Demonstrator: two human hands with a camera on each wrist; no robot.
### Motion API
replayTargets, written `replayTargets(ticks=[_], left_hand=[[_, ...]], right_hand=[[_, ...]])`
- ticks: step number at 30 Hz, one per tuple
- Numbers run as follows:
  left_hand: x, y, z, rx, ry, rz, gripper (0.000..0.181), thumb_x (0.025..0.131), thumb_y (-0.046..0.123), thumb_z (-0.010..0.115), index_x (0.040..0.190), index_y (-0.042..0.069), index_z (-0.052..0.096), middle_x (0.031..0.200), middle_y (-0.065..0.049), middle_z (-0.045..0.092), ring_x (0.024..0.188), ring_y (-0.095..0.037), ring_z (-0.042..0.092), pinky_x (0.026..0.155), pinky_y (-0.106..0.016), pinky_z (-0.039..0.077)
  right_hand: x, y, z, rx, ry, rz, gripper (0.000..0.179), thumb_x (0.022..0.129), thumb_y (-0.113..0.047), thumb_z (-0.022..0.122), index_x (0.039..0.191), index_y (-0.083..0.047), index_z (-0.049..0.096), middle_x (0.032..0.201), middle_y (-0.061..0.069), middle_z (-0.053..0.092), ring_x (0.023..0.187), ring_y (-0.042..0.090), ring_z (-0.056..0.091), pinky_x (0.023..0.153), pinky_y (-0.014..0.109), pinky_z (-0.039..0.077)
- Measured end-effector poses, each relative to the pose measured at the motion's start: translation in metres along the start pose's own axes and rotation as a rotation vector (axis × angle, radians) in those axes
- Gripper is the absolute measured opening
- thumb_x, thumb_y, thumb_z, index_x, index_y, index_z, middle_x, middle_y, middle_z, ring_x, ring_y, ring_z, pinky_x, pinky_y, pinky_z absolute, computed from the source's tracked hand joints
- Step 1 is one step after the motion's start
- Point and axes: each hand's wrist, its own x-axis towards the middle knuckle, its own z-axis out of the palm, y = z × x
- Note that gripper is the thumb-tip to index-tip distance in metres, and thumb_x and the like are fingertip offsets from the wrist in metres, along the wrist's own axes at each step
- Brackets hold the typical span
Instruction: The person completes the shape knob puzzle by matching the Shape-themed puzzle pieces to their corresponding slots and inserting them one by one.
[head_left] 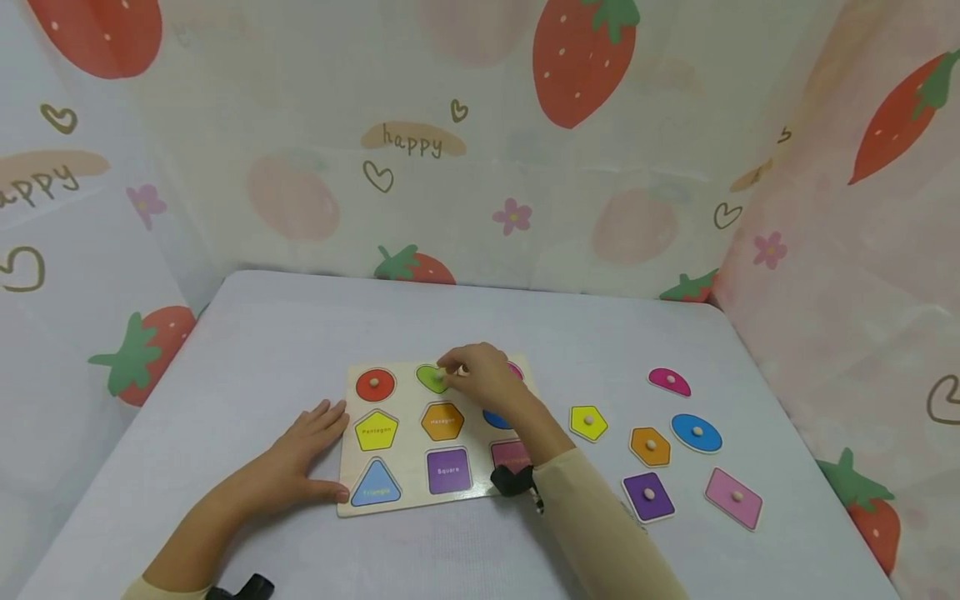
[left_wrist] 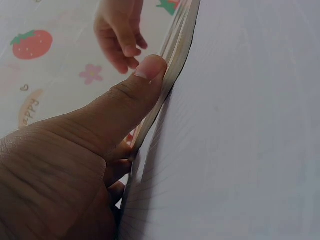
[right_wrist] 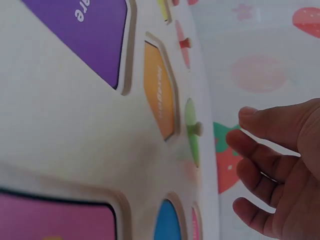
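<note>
A wooden shape puzzle board (head_left: 408, 454) lies on the table with its printed recesses facing up. My left hand (head_left: 296, 467) rests along the board's left edge, fingers extended; in the left wrist view its thumb (left_wrist: 135, 85) presses against that edge. Over the back of the board is my right hand (head_left: 487, 379), near the green heart piece (head_left: 427, 377). The right wrist view shows the heart's knob (right_wrist: 199, 129) apart from the loosely bent fingertips, which hold nothing. A red circle piece (head_left: 367, 389) sits in the back left recess.
Right of the board lie several knobbed pieces: a yellow pentagon (head_left: 580, 427), an orange hexagon (head_left: 650, 447), a blue oval (head_left: 686, 431), a purple square (head_left: 660, 500), a pink rectangle (head_left: 723, 487) and a magenta half circle (head_left: 660, 377). Strawberry-patterned cloth (head_left: 300, 100) hangs around the white table (head_left: 315, 333).
</note>
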Motion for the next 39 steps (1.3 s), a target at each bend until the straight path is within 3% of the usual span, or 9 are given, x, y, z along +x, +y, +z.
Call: replayTargets(ticks=[11, 20, 24, 29, 39], left_hand=[[-0.002, -0.001, -0.004, 0.009, -0.004, 0.005, 0.115, 0.069, 0.062, 0.086, 0.158, 0.007, 0.038, 0.17, -0.009, 0.025, 0.158, -0.039, 0.01, 0.123, -0.066, 0.016], [-0.002, -0.006, 0.0, -0.016, -0.007, 0.033, 0.118, 0.068, 0.062, 0.086, 0.158, 0.004, 0.037, 0.17, -0.01, 0.025, 0.158, -0.039, 0.01, 0.125, -0.063, 0.014], [-0.003, -0.006, 0.001, -0.015, -0.007, 0.034, 0.119, 0.068, 0.063, 0.086, 0.158, 0.004, 0.037, 0.17, -0.01, 0.025, 0.158, -0.039, 0.01, 0.125, -0.063, 0.014], [-0.003, -0.006, 0.001, -0.016, -0.003, 0.041, 0.117, 0.069, 0.063, 0.086, 0.158, 0.005, 0.036, 0.17, -0.009, 0.025, 0.158, -0.038, 0.009, 0.126, -0.062, 0.013], [-0.003, -0.001, -0.002, -0.005, -0.013, 0.022, 0.117, 0.069, 0.062, 0.086, 0.158, 0.005, 0.037, 0.17, -0.009, 0.025, 0.158, -0.038, 0.009, 0.125, -0.064, 0.014]], right_hand=[[-0.039, 0.007, -0.035, -0.038, 0.109, -0.116, 0.024, 0.097, -0.02, 0.071, 0.12, -0.013, 0.076, 0.111, -0.001, 0.076, 0.11, 0.021, 0.061, 0.095, 0.04, 0.055], [-0.076, 0.017, -0.057, -0.089, 0.19, -0.104, 0.025, 0.095, -0.024, 0.075, 0.12, -0.019, 0.076, 0.114, -0.003, 0.074, 0.114, 0.019, 0.058, 0.097, 0.045, 0.054], [-0.089, 0.022, -0.069, -0.096, 0.23, -0.14, 0.026, 0.095, -0.024, 0.075, 0.121, -0.02, 0.076, 0.115, -0.002, 0.074, 0.115, 0.021, 0.058, 0.099, 0.049, 0.051], [-0.103, 0.027, -0.084, -0.09, 0.256, -0.186, 0.025, 0.096, -0.024, 0.074, 0.121, -0.019, 0.075, 0.117, -0.002, 0.074, 0.117, 0.022, 0.058, 0.098, 0.05, 0.05], [-0.119, 0.042, -0.118, -0.101, 0.31, -0.198, 0.027, 0.094, -0.019, 0.076, 0.121, -0.015, 0.074, 0.119, 0.002, 0.073, 0.117, 0.025, 0.057, 0.094, 0.05, 0.052]])
